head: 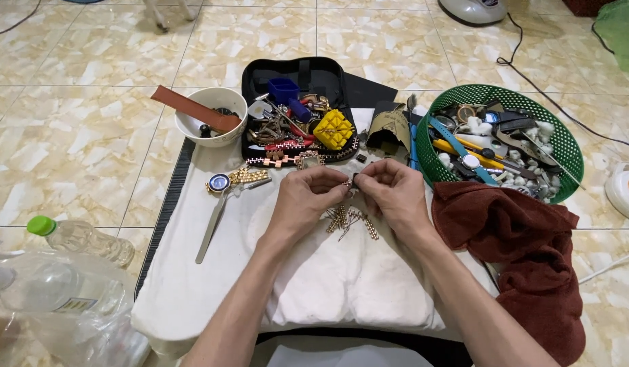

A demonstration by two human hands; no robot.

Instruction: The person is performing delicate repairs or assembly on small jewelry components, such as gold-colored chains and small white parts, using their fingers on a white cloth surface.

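Over a white cloth (212, 285), my left hand (308, 197) and my right hand (393, 194) meet fingertip to fingertip. Together they pinch a small piece of gold watch band (350, 181). Loose gold band links and thin pins (348, 221) lie on the cloth just below the hands. A gold watch with a blue dial (223, 181) rests on the cloth to the left, with long metal tweezers (211, 228) beside it.
An open black tool case (297, 112) with small parts lies behind the hands. Left of it stands a white bowl (211, 115) with a brown strap. A green basket (498, 139) of watch parts and a dark red towel (525, 251) lie right. Plastic bottles (76, 238) stand left.
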